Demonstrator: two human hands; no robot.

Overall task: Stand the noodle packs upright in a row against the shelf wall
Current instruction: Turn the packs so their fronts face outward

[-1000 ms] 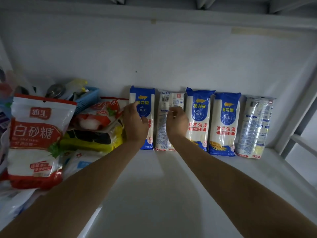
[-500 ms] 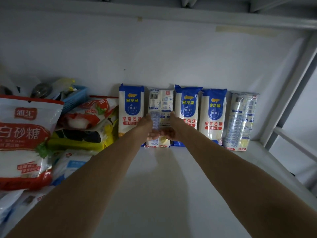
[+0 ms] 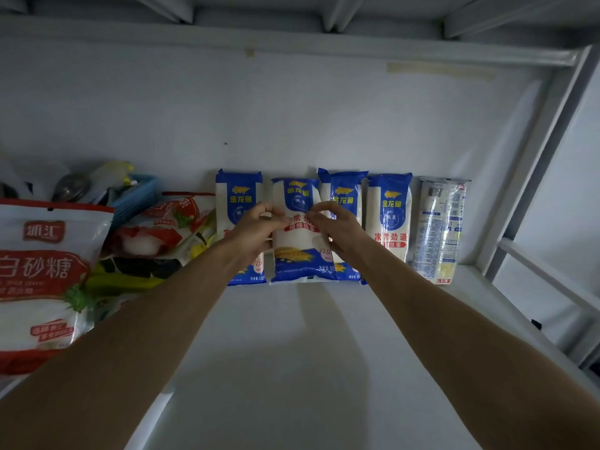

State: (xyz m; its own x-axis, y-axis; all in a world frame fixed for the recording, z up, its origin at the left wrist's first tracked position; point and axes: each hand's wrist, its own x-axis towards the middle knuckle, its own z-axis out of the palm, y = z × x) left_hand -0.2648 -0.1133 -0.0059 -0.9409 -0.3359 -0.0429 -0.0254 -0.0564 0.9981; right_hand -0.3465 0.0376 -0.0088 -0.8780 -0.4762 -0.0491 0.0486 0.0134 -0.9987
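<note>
Against the shelf wall (image 3: pixel 292 125), second from the left in a row of five, the held noodle pack (image 3: pixel 300 235) stands upright with its blue-and-white front facing out, its foot on the white shelf (image 3: pixel 292 352) and its body a little forward of its neighbours. The left hand (image 3: pixel 256 230) has its grip closed on the pack's left edge, thumb across the front; the right hand (image 3: pixel 339 230) grasps the right edge the same way, fingers curled round the side. Both bare forearms reach in from the bottom corners of the view.

Just to the left, the first noodle pack (image 3: pixel 238 203) stands upright, front out, partly behind the left hand. To the right, the third noodle pack (image 3: pixel 342 190) is largely hidden by the right hand and the held pack, touching or overlapping it. The fourth noodle pack (image 3: pixel 389 219) stands next, front out, and the fifth noodle pack (image 3: pixel 440 228) ends the row with its printed back side showing, near the shelf's metal upright (image 3: pixel 532 177).

Left of the row lies a heap of other bags: a red-and-white snack bag (image 3: pixel 152 235) beside the first pack, a large sugar bag (image 3: pixel 42 280) at the near left, and behind them a blue basket (image 3: pixel 136 199)
</note>
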